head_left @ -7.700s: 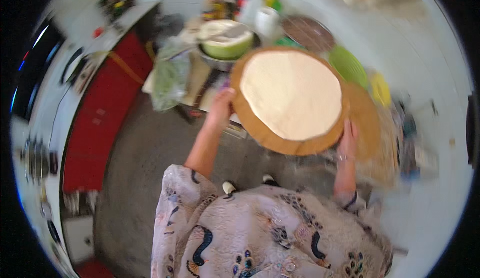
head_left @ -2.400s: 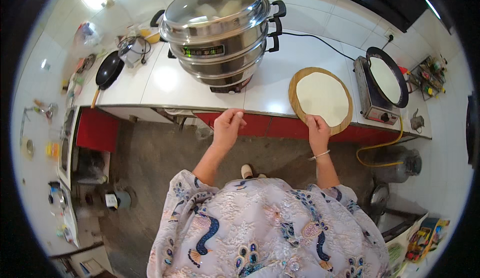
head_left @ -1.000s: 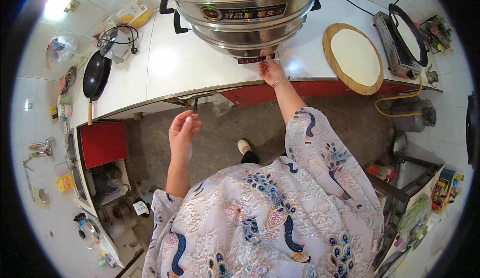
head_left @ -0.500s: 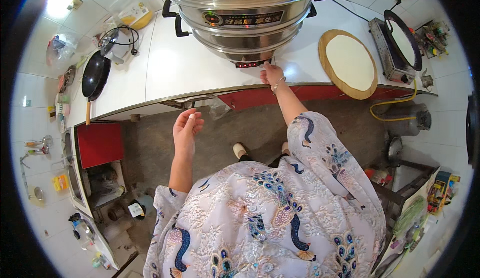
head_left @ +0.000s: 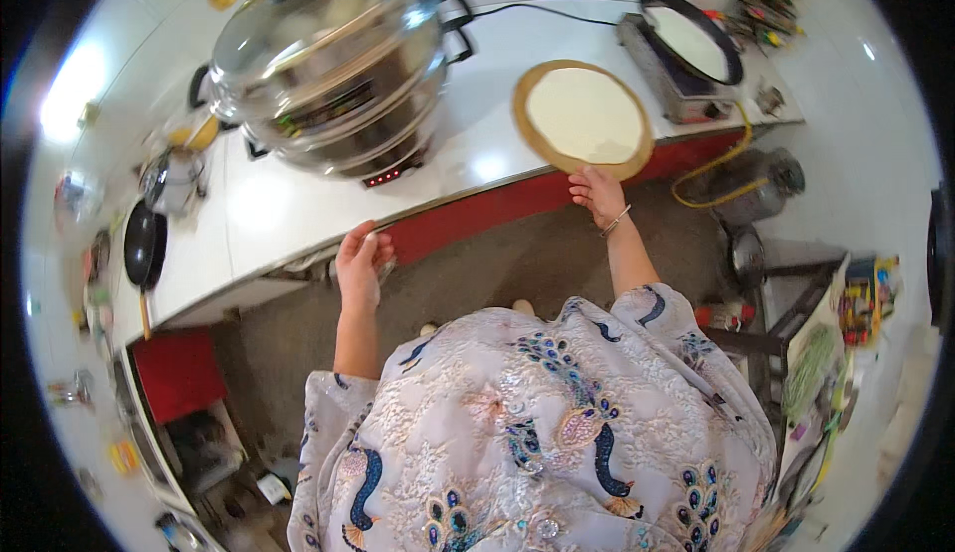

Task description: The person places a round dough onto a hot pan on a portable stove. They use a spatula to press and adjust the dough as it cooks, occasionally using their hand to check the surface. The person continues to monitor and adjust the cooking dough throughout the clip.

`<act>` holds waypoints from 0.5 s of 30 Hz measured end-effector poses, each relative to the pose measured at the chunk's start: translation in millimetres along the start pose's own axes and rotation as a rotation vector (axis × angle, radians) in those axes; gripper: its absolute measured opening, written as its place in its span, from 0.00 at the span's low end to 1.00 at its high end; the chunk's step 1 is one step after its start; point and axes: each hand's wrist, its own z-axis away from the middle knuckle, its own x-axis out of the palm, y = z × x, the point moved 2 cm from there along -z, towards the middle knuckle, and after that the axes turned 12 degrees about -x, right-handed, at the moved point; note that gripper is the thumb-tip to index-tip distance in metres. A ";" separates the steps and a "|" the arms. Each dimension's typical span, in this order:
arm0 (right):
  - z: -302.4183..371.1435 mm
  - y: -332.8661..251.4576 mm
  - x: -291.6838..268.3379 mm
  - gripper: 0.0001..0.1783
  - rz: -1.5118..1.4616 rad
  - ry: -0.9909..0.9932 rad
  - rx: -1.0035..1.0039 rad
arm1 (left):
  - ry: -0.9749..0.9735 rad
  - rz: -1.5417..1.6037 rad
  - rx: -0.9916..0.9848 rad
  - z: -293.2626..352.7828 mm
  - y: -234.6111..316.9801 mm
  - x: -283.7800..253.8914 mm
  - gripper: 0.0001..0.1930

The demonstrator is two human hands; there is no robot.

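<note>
My right hand (head_left: pixel 597 196) is by the near edge of a round wooden board (head_left: pixel 537 136), its fingers loosely bent and a little apart; whether they touch the rim I cannot tell. A thin, pale round sheet of dough (head_left: pixel 585 114) lies flat on that board, which overhangs the counter's front edge slightly. At the counter's edge, below the tall steel steamer (head_left: pixel 348 139), my left hand (head_left: pixel 361 262) hangs half curled and holds nothing visible. The steamer has stacked tiers, black side handles, a clear domed lid (head_left: pixel 308 30) and red lights on its base.
Right of the board stands a gas stove (head_left: pixel 671 80) bearing a black pan (head_left: pixel 734 63) with a pale sheet inside. A yellow hose runs to a gas cylinder (head_left: pixel 764 186) below. Farther left on the white counter (head_left: pixel 264 224) lies a black frying pan (head_left: pixel 145 244).
My right hand has left the steamer's control panel and moved right to the board's near edge. The view has turned right, so the steamer appears farther left. My left hand keeps its half-curled pose.
</note>
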 end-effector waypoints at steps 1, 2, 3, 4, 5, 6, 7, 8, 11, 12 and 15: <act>-5.9 -10.7 -16.7 0.16 -0.003 0.023 -0.020 | -0.021 -0.011 0.029 -4.4 -0.8 19.0 0.09; -12.1 -22.4 -36.3 0.16 -0.004 0.043 -0.040 | -0.044 0.010 0.015 -12.5 -6.2 41.7 0.09; -12.6 -23.4 -51.6 0.15 -0.039 0.073 -0.027 | -0.061 -0.005 0.014 -16.5 -10.8 57.1 0.08; -15.6 -23.5 -67.5 0.15 -0.068 0.091 -0.032 | -0.075 -0.017 0.014 -19.2 -16.7 73.1 0.09; -19.7 -23.5 -83.8 0.15 -0.094 0.105 -0.036 | -0.093 -0.027 0.034 -21.9 -21.7 91.6 0.09; -22.6 -19.7 -97.2 0.15 -0.124 0.116 -0.037 | -0.109 -0.039 0.054 -25.8 -26.1 109.2 0.09; -26.5 -14.2 -112.1 0.14 -0.126 0.104 0.011 | -0.122 -0.043 0.076 -26.3 -31.1 127.6 0.09; -29.7 -3.6 -124.5 0.15 -0.127 0.135 0.070 | -0.138 -0.040 0.065 -23.9 -37.1 143.8 0.10; -54.0 40.7 -170.5 0.18 -0.077 0.253 0.202 | -0.159 -0.058 -0.059 -15.2 -60.2 179.6 0.12; -61.9 43.7 -174.8 0.19 -0.053 0.289 0.201 | -0.171 -0.072 -0.093 -13.3 -64.7 188.3 0.12; -86.5 55.6 -184.6 0.23 -0.051 0.365 0.202 | -0.218 -0.183 -0.161 -12.8 -72.7 209.7 0.12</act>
